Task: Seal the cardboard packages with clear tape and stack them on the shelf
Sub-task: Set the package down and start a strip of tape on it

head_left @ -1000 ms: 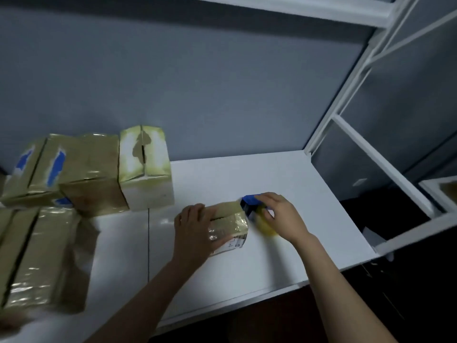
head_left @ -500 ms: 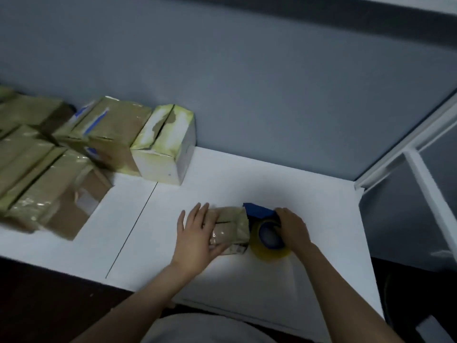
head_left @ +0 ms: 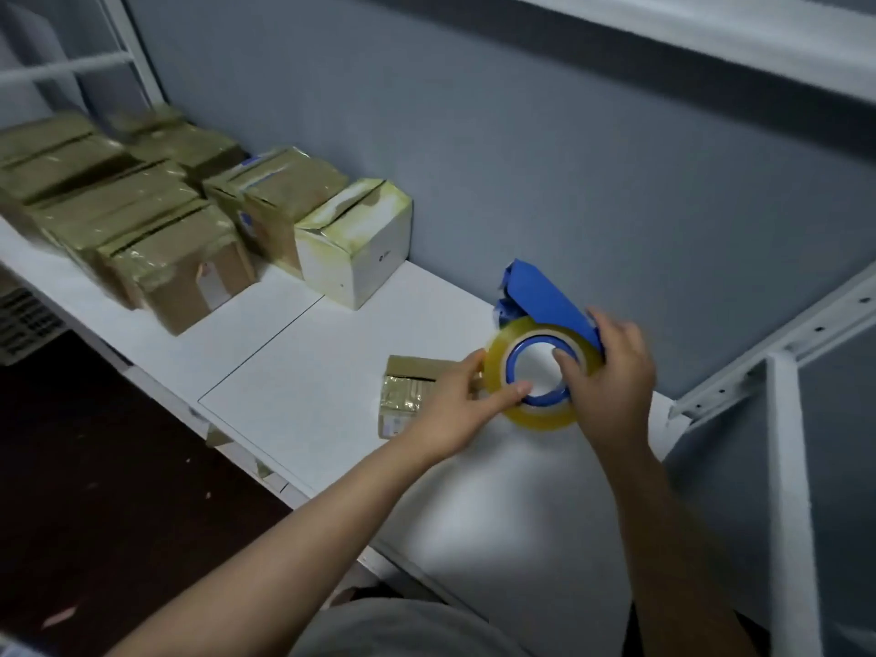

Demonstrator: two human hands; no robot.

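A small cardboard package [head_left: 407,393] wrapped in clear tape lies on the white shelf [head_left: 308,386]. Above it and to its right I hold a blue tape dispenser [head_left: 545,301] with a roll of clear yellowish tape [head_left: 540,414], lifted off the shelf. My right hand [head_left: 611,377] grips the dispenser, one finger through the roll's blue core. My left hand [head_left: 460,405] pinches the roll's left rim, its fingers over the package's right end.
Several taped cardboard boxes [head_left: 180,263] are stacked at the shelf's left, ending with a white box [head_left: 360,248] against the grey wall. A white metal frame post [head_left: 787,490] stands at the right, another shelf [head_left: 711,35] above. Dark floor lies below left.
The dispenser has been lifted from beside the package into the air. My left hand left the package top and took hold of the roll. The camera swung left.
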